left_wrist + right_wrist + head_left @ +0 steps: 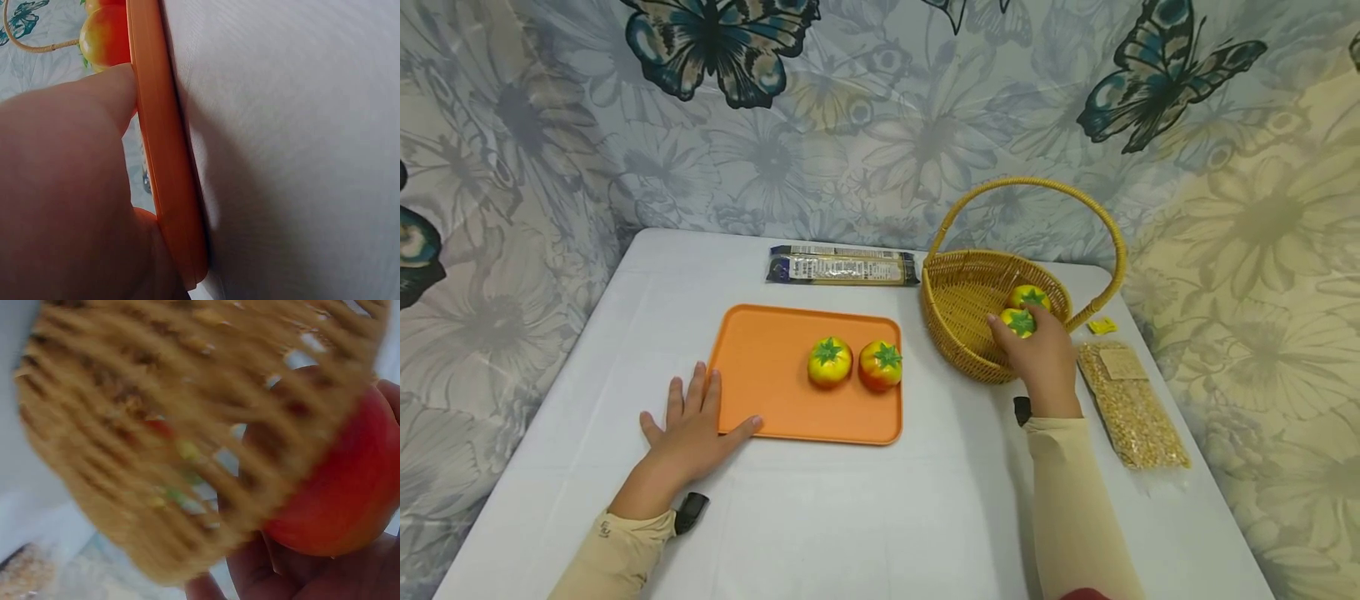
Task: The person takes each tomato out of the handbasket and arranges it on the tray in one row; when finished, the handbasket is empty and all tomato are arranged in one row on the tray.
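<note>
In the head view my right hand (1047, 360) holds a yellow-green toy tomato (1018, 322) inside the wicker basket (951, 329). Another one (1028, 297) lies just behind it. The right wrist view shows the held tomato (340, 487) red underneath, with fingers round it and the basket weave (206, 425) in front. My left hand (688, 442) rests spread on the left front corner of the orange tray (767, 367), its thumb along the near rim. Two tomatoes, one yellow (830, 363) and one redder (880, 367), sit on the tray's right half.
Behind the tray lies a dark and clear packet (842, 267). A bag of yellow grains (1131, 404) lies right of my right hand, with a small yellow piece (1102, 326) behind it. The basket's tall handle (1030, 181) arches over the basket. Patterned cloth hangs behind the table.
</note>
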`<state>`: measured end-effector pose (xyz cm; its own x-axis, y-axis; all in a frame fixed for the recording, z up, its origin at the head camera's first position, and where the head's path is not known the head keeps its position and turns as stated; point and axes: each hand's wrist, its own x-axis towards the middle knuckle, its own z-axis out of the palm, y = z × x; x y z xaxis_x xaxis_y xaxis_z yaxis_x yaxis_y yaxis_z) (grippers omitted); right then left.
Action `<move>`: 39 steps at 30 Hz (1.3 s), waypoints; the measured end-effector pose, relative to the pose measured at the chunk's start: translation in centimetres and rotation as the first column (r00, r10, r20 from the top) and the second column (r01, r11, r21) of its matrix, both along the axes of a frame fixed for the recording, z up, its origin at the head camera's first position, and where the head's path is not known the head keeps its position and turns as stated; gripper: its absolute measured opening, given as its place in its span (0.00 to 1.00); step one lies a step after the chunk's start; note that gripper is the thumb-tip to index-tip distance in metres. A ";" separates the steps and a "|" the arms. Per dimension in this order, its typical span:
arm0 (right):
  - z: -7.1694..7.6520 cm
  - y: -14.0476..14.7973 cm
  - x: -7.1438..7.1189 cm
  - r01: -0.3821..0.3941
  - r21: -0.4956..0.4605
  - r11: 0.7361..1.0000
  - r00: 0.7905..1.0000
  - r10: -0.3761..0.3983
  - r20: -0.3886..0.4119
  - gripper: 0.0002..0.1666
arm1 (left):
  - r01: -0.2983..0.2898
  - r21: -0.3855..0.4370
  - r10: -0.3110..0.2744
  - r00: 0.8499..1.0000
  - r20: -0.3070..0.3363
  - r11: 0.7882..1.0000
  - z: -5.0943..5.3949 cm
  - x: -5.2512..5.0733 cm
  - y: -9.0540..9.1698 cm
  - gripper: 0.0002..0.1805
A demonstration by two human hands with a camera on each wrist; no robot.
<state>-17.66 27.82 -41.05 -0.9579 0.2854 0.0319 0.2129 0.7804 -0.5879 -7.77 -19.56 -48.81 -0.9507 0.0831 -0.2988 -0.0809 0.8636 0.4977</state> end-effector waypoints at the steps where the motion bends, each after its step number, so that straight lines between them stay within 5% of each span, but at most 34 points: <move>1: 0.3 -0.3 0.0 -0.007 -0.003 1.000 1.000 0.007 -0.007 0.57 | 0.000 -0.005 0.000 1.000 0.001 1.000 0.0 0.0 0.0 0.67; 9: 1.0 -3.7 -0.1 -0.083 -0.016 0.996 0.996 0.083 -0.030 0.54 | 0.007 -0.015 -0.007 1.000 -0.001 1.000 -0.4 -0.1 -0.2 0.67; 18: 0.6 -10.8 -0.7 -0.221 -0.026 0.975 0.971 0.218 -0.102 0.45 | 0.001 -0.007 -0.001 1.000 -0.001 1.000 -0.2 -0.1 -0.2 0.67; 29: -0.2 -19.6 -1.1 -0.453 0.021 0.891 0.887 0.453 -0.092 0.44 | -0.004 -0.018 0.005 1.000 0.003 1.000 -0.5 -0.3 -0.1 0.66; 39: -1.6 -24.4 -0.6 -0.602 0.106 0.791 0.792 0.609 -0.050 0.44 | -0.014 -0.051 0.013 1.000 -0.017 0.999 -0.7 -0.5 0.0 0.68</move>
